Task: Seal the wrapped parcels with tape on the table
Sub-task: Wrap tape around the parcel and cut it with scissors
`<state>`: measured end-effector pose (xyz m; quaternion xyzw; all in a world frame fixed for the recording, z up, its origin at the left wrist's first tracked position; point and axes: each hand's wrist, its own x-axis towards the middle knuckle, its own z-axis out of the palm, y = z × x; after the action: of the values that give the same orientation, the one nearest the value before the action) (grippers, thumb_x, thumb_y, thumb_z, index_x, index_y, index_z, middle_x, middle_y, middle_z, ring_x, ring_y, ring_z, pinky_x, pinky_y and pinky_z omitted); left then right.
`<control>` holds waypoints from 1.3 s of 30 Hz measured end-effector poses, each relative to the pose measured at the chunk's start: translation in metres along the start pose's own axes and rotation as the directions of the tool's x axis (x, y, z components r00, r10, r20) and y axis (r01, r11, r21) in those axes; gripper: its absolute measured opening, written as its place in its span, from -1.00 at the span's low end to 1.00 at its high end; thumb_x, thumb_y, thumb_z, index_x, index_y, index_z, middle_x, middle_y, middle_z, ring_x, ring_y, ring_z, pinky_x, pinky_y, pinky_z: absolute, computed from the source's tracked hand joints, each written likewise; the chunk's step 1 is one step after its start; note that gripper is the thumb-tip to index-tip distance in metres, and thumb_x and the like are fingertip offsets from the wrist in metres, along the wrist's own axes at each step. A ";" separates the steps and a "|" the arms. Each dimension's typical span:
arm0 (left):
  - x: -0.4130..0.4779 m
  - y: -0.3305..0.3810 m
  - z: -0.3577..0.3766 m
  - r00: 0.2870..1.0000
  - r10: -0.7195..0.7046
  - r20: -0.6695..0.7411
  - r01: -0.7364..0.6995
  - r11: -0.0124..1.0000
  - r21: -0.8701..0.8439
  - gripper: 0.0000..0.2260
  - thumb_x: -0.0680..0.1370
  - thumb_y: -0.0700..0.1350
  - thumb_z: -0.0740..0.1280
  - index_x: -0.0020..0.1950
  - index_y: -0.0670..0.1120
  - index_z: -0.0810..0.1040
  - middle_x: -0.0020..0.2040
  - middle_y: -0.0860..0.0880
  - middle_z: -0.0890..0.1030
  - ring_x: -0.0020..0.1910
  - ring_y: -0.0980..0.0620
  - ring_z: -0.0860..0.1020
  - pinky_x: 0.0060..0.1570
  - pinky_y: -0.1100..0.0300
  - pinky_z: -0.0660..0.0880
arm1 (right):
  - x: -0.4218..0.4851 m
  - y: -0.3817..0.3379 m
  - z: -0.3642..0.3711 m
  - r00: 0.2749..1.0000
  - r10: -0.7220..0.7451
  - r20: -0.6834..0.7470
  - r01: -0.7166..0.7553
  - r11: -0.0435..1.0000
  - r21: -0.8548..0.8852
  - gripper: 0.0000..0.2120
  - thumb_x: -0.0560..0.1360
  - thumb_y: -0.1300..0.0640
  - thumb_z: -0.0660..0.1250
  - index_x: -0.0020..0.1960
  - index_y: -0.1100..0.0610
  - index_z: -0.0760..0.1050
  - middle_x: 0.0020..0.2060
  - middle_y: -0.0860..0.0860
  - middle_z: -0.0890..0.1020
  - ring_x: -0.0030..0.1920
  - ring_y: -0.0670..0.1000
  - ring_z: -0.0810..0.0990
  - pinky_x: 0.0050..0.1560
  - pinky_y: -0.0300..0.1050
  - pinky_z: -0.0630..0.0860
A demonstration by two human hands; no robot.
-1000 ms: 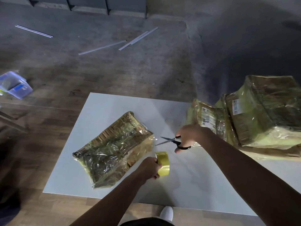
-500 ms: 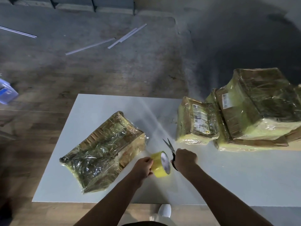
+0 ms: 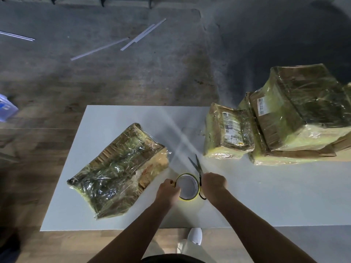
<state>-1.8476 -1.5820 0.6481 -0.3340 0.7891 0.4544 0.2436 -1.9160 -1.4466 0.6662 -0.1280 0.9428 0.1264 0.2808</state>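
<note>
Tape roll [image 3: 187,175]: turned from edge-on to open core facing the camera. Right hand [image 3: 213,184] with scissors [image 3: 197,166]: drawn back from the small parcel [image 3: 228,131] to just beside the roll; blades now point away, not left.

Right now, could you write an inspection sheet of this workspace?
Surface: white table, standing on a wood floor.
Job's things: wrapped parcel at left; labelled parcel and bigger stacked parcels at right; tape roll; scissors, blades parted.
Clutter: nothing seen.
Grippers: left hand grips the tape roll; right hand grips the scissors.
Cables: nothing seen.
Surroundings: pale strips on the floor; blue plastic box at far left; white shoe below the near edge.
</note>
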 end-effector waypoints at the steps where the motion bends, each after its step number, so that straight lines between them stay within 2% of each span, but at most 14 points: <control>1: -0.002 0.001 0.000 1.000 0.006 0.001 -0.006 1.000 0.016 -0.83 0.55 -0.17 0.22 0.10 -0.19 0.47 0.07 -0.16 0.53 -0.05 -0.10 0.51 -0.13 0.16 0.37 | -0.002 -0.001 -0.002 1.000 -0.001 0.000 0.001 1.000 0.010 -0.70 0.55 0.22 0.24 0.28 0.15 0.47 0.17 0.03 0.59 0.19 0.04 0.58 0.06 -0.18 0.49; 4: -0.009 0.007 -0.005 0.996 0.084 -0.033 -0.078 0.986 0.149 -0.74 0.55 -0.17 0.20 0.22 -0.21 0.45 0.19 -0.19 0.50 0.16 -0.19 0.50 0.02 0.12 0.41 | -0.007 -0.009 -0.012 0.999 -0.014 -0.039 0.016 0.998 0.059 -0.70 0.57 0.19 0.24 0.30 0.15 0.45 0.19 0.04 0.58 0.21 0.04 0.57 0.09 -0.16 0.50; 6: -0.024 0.015 -0.017 0.964 0.253 -0.084 -0.215 0.925 0.314 -0.79 0.56 -0.16 0.16 0.11 -0.15 0.52 0.12 -0.14 0.57 0.09 -0.13 0.55 0.01 0.08 0.46 | -0.011 -0.021 -0.024 0.988 -0.037 -0.152 0.055 0.992 0.117 -0.71 0.60 0.13 0.17 0.31 0.14 0.41 0.20 0.05 0.57 0.21 0.04 0.56 0.10 -0.12 0.51; 9: -0.049 0.035 -0.046 0.765 0.573 -0.295 -0.407 0.785 0.467 -0.78 0.54 -0.07 0.14 -0.12 -0.06 0.57 -0.15 -0.03 0.61 -0.20 -0.07 0.60 -0.27 0.14 0.47 | -0.010 -0.043 -0.039 0.931 -0.126 -0.342 0.225 0.937 0.267 -0.69 0.61 0.13 0.08 0.31 0.14 0.39 0.20 0.08 0.55 0.23 0.08 0.52 0.19 -0.05 0.44; 11: -0.059 0.048 -0.065 0.586 0.700 -0.410 -0.510 0.711 0.485 -0.73 0.48 -0.02 0.09 -0.23 -0.08 0.53 -0.29 -0.03 0.56 -0.37 -0.09 0.55 -0.46 0.15 0.42 | -0.016 -0.055 -0.048 0.876 -0.191 -0.443 0.412 0.774 0.481 -0.76 0.58 0.06 0.17 0.17 0.13 0.47 -0.01 0.11 0.56 0.09 0.15 0.51 0.13 0.01 0.41; 13: -0.061 0.058 -0.083 0.469 0.767 -0.438 -0.590 0.641 0.491 -0.75 0.46 -0.04 0.11 -0.18 -0.11 0.54 -0.25 -0.04 0.55 -0.30 -0.07 0.53 -0.42 0.13 0.46 | -0.027 -0.070 -0.052 0.827 -0.113 -0.551 0.528 0.494 0.691 -0.83 0.56 0.03 0.24 0.03 0.12 0.49 -0.11 0.09 0.48 0.02 0.08 0.47 0.11 -0.03 0.38; 15: -0.058 0.061 -0.103 0.430 0.785 -0.446 -0.574 0.619 0.536 -0.73 0.46 -0.07 0.13 -0.05 -0.12 0.59 -0.11 -0.07 0.59 -0.12 -0.10 0.54 -0.23 0.08 0.51 | -0.027 -0.080 -0.052 0.752 -0.134 -0.645 0.604 0.532 0.594 -0.70 0.62 0.10 0.14 0.30 0.15 0.43 0.18 0.02 0.50 0.24 -0.03 0.45 0.30 -0.13 0.35; 17: -0.044 0.050 -0.116 0.492 0.759 -0.426 -0.450 0.641 0.622 -0.63 0.47 -0.04 0.15 0.15 -0.14 0.59 0.12 -0.14 0.59 0.12 -0.19 0.53 0.04 -0.06 0.52 | -0.019 -0.093 -0.049 0.715 -0.133 -0.687 0.587 0.648 0.486 -0.56 0.64 0.11 0.01 0.46 0.27 0.26 0.36 0.13 0.44 0.35 0.04 0.43 0.36 -0.11 0.37; 19: -0.032 0.033 -0.120 0.631 0.716 -0.299 -0.381 0.622 0.684 -0.54 0.54 0.02 0.16 0.37 -0.16 0.45 0.37 -0.21 0.45 0.37 -0.28 0.38 0.27 -0.23 0.38 | -0.023 -0.102 -0.052 0.763 -0.082 -0.641 0.552 0.599 0.580 -0.47 0.61 0.04 -0.07 0.50 0.28 0.19 0.39 0.18 0.42 0.36 0.11 0.44 0.33 -0.02 0.41; 22: -0.020 0.014 -0.116 0.785 0.615 -0.071 -0.389 0.579 0.717 -0.41 0.65 0.04 0.10 0.59 -0.12 -0.06 0.59 -0.14 -0.10 0.55 -0.22 -0.12 0.48 -0.22 -0.03 | -0.018 -0.107 -0.049 0.782 0.011 -0.623 0.537 0.496 0.683 -0.50 0.63 0.00 -0.05 0.49 0.19 0.26 0.33 0.10 0.50 0.30 0.06 0.50 0.27 -0.10 0.44; 24: -0.019 0.015 -0.115 0.806 0.590 -0.037 -0.377 0.561 0.738 -0.37 0.66 -0.04 0.09 0.57 -0.11 -0.24 0.56 -0.12 -0.29 0.53 -0.21 -0.27 0.49 -0.18 -0.15 | -0.010 -0.100 -0.045 0.849 0.023 -0.528 0.470 0.423 0.775 -0.60 0.67 0.07 0.06 0.49 0.09 0.29 0.26 0.03 0.57 0.23 0.02 0.55 0.16 -0.19 0.44; 29: -0.024 0.021 -0.117 0.836 0.548 -0.003 -0.343 0.527 0.778 -0.27 0.58 -0.30 0.15 0.54 -0.18 -0.33 0.53 -0.20 -0.36 0.50 -0.27 -0.32 0.49 -0.10 -0.20 | 0.001 -0.093 -0.047 0.920 -0.028 -0.391 0.373 0.370 0.851 -0.74 0.63 0.04 0.19 0.26 -0.06 0.55 0.02 -0.15 0.65 0.03 -0.11 0.61 -0.16 -0.55 0.33; 36: -0.031 0.018 -0.117 0.879 0.462 -0.120 -0.179 0.552 0.814 -0.44 0.67 -0.17 0.03 0.55 -0.23 -0.24 0.56 -0.26 -0.21 0.53 -0.28 -0.19 0.47 -0.22 -0.12 | 0.017 -0.075 -0.068 0.920 -0.093 -0.382 0.351 0.630 0.693 -0.88 0.52 0.05 0.34 -0.05 -0.03 0.66 -0.17 -0.07 0.69 -0.09 0.00 0.61 -0.06 -0.12 0.47; 39: -0.030 0.009 -0.119 0.886 0.451 -0.107 -0.162 0.518 0.840 -0.45 0.68 -0.13 0.01 0.55 -0.25 -0.22 0.56 -0.28 -0.18 0.52 -0.34 -0.16 0.45 -0.27 -0.07 | 0.012 -0.068 -0.073 0.859 -0.180 -0.479 0.466 0.664 0.585 -0.66 0.48 0.14 0.38 0.24 -0.08 0.55 0.07 -0.10 0.66 0.10 -0.06 0.60 0.14 -0.15 0.47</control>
<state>-1.8443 -1.6738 0.7291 -0.1053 0.9821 0.0195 0.1553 -1.9409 -1.5352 0.7073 -0.2061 0.9180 -0.3096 0.1374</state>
